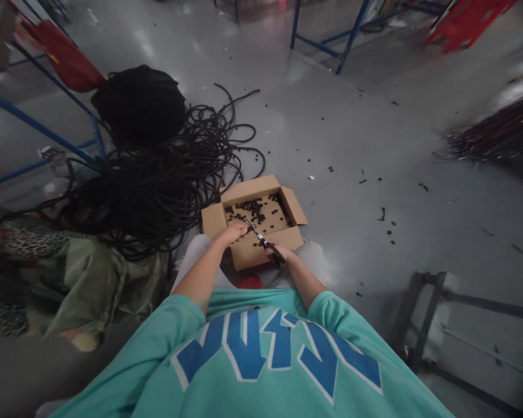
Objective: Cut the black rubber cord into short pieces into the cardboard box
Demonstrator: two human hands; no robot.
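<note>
My right hand [283,253] is closed around the dark handles of scissors [260,237], whose metal blades point up and left. Pinched in my left hand [234,233] is a short black cord piece [250,230], right by the blade tips. Both hands are over the near side of an open cardboard box [243,259]. Many small black cut pieces [253,208] lie scattered inside it, mostly toward the back. The finer detail of my fingertips is too small to make out.
Left of the box, a tangled heap of black cord [157,180] lies beside a dark round bundle [139,107]. A seated person [87,278] is at the left. Blue metal frames [317,45], a grey metal frame [436,316] and dark strands [497,130] stand or lie around.
</note>
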